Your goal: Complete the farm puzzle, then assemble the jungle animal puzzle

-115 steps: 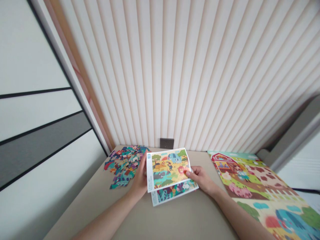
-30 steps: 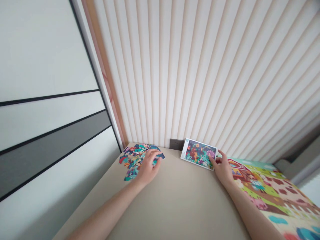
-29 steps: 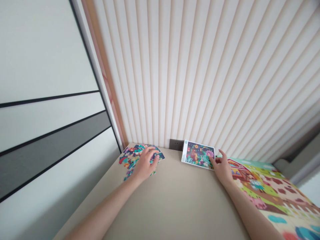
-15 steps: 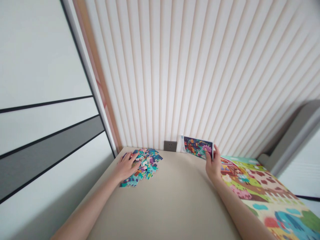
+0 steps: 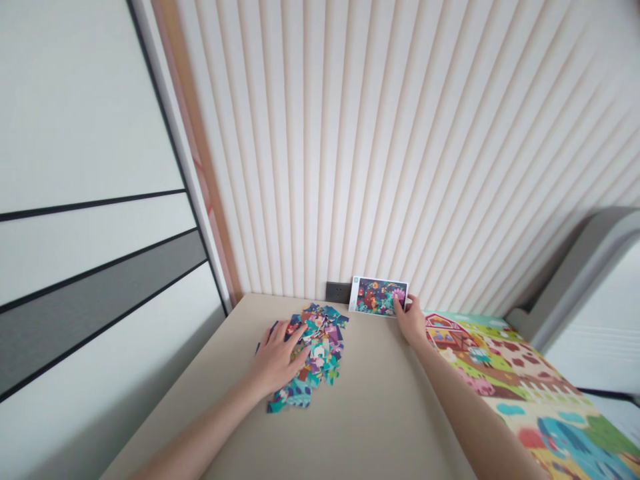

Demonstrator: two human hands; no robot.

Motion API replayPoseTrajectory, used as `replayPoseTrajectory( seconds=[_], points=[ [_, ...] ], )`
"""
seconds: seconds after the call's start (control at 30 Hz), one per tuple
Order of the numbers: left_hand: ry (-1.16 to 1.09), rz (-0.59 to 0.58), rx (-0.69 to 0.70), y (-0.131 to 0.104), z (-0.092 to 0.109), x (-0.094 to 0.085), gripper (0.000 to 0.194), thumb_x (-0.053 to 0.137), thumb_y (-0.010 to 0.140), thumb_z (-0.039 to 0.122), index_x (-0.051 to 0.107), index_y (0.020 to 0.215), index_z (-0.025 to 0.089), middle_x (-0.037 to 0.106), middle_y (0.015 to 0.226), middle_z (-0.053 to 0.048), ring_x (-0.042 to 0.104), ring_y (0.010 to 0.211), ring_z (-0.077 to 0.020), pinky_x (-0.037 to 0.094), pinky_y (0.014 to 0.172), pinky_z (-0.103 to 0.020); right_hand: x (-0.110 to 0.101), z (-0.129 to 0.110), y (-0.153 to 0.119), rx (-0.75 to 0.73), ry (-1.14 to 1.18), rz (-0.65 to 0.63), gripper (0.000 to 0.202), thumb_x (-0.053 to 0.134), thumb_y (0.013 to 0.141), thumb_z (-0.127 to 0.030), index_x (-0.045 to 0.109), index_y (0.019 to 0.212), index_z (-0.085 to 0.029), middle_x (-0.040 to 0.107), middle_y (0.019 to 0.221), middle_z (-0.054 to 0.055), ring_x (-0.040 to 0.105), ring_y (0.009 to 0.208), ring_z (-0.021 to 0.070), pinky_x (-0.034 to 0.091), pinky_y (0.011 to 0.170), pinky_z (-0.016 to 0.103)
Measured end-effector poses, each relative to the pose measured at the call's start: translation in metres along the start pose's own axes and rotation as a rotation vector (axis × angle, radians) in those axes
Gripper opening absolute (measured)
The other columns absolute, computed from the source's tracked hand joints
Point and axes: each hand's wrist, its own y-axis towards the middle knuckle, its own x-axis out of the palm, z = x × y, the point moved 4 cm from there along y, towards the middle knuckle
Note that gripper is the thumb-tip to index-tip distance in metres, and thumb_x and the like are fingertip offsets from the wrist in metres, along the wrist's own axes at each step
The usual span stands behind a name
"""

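Observation:
My left hand [image 5: 279, 357] lies with spread fingers on the left side of a heap of colourful puzzle pieces [image 5: 320, 347] on the beige table. Pieces overlap one another, and some are hidden under the fingers. Near the back wall, my right hand [image 5: 411, 320] grips the right edge of a picture card [image 5: 379, 297], thumb in front and fingers behind. The card stands upright, its white-bordered dark picture with a pink flower facing me, and it partly covers a dark wall socket [image 5: 336, 292].
The beige table [image 5: 370, 413] meets a ribbed, pale wall [image 5: 320, 147]. To the right lies a colourful mat with farm animals [image 5: 500, 360], with a grey padded piece [image 5: 565, 287] behind it. White and grey panels [image 5: 100, 280] stand at the left.
The puzzle heap has slid right and towards me under my left hand. My right hand has moved the card left, and it now stands straighter, overlapping the socket.

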Motion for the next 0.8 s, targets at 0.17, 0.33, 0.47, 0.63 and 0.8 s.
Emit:
replayPoseTrajectory(
  seconds=[0.17, 0.33, 0.47, 0.63, 0.8],
  points=[
    [-0.036, 0.019, 0.002, -0.015, 0.04, 0.007, 0.057, 0.041, 0.104, 0.057, 0.044, 0.158, 0.041, 0.047, 0.16, -0.012, 0.036, 0.153, -0.0379, 0.028, 0.122, -0.064, -0.007, 0.0, -0.006, -0.031, 0.005, 0.012, 0.086, 0.056, 0.085, -0.069, 0.047, 0.149, -0.012, 0.073, 0.101, 0.011, 0.068, 0.088, 0.0287, 0.051, 0.081, 0.04],
    [-0.079, 0.01, 0.047, -0.035, 0.07, 0.016, 0.056, 0.044, 0.103, 0.054, 0.041, 0.158, 0.046, 0.047, 0.162, -0.01, 0.035, 0.154, -0.0394, 0.03, 0.12, -0.068, -0.022, -0.008, -0.012, -0.108, 0.028, 0.073, 0.081, 0.054, 0.089, -0.061, 0.044, 0.152, -0.011, 0.07, 0.118, 0.017, 0.066, 0.107, 0.0312, 0.05, 0.096, 0.048],
    [-0.096, 0.003, 0.132, -0.045, 0.087, 0.01, 0.057, 0.045, 0.103, 0.055, 0.036, 0.16, 0.05, 0.044, 0.164, -0.008, 0.039, 0.152, -0.0384, 0.039, 0.116, -0.064, -0.034, -0.029, -0.041, -0.251, 0.056, 0.091, 0.061, 0.047, 0.097, -0.053, 0.052, 0.145, -0.015, 0.066, 0.13, 0.018, 0.059, 0.124, 0.0311, 0.044, 0.109, 0.051],
    [-0.096, 0.045, 0.169, 0.012, 0.074, -0.008, 0.06, 0.041, 0.106, 0.054, 0.038, 0.162, 0.032, 0.041, 0.165, -0.013, 0.041, 0.151, -0.0338, 0.033, 0.122, -0.057, -0.006, -0.073, -0.11, -0.554, -0.063, -0.477, 0.049, 0.045, 0.104, -0.053, 0.06, 0.142, -0.027, 0.06, 0.146, 0.012, 0.055, 0.136, 0.0281, 0.041, 0.116, 0.046],
    [-0.097, -0.051, 0.154, 0.069, 0.047, 0.012, 0.062, 0.041, 0.105, 0.057, 0.048, 0.156, 0.025, 0.042, 0.165, -0.015, 0.032, 0.156, -0.0354, 0.028, 0.124, -0.06, 0.027, -0.098, -0.127, -0.459, -0.224, -0.705, 0.065, 0.036, 0.106, -0.061, 0.043, 0.16, -0.026, 0.037, 0.168, 0.013, 0.031, 0.157, 0.0307, 0.029, 0.125, 0.052]
  ],
)
